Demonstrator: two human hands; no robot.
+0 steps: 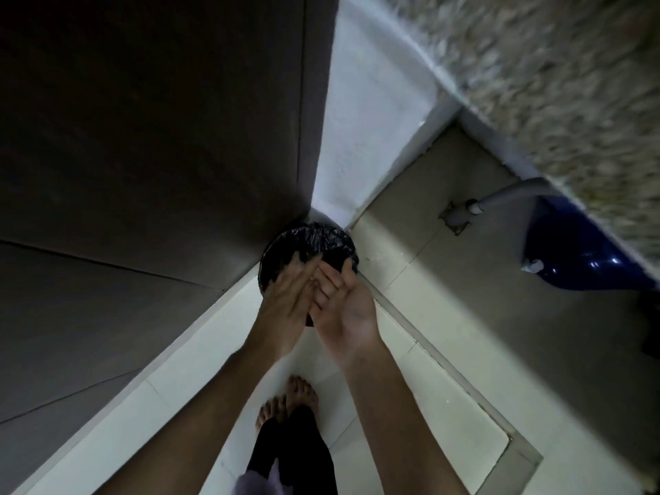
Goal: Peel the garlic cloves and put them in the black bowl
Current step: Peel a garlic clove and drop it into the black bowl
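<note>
Over the round black-plastic-lined bin [314, 235] in the corner of the tiled floor [450, 387], the left hand [285, 298] lays straight fingers across the upturned, loosely spread right hand [344, 309], probably brushing off peel; neither garlic nor black bowl shows

The picture is dim and a little grainy. The dark panels [143, 137] on the left swallow nearly all detail, while the white wall [364, 119] and the pale floor [410, 405] tiles catch the most light. The speckled worktop [571, 83] is smeared by motion blur. Small glints sit on the blue container [578, 259]. The left hand [285, 298] and right hand [346, 305] look soft-edged. Straight lines splay outward toward the frame edges.
</note>
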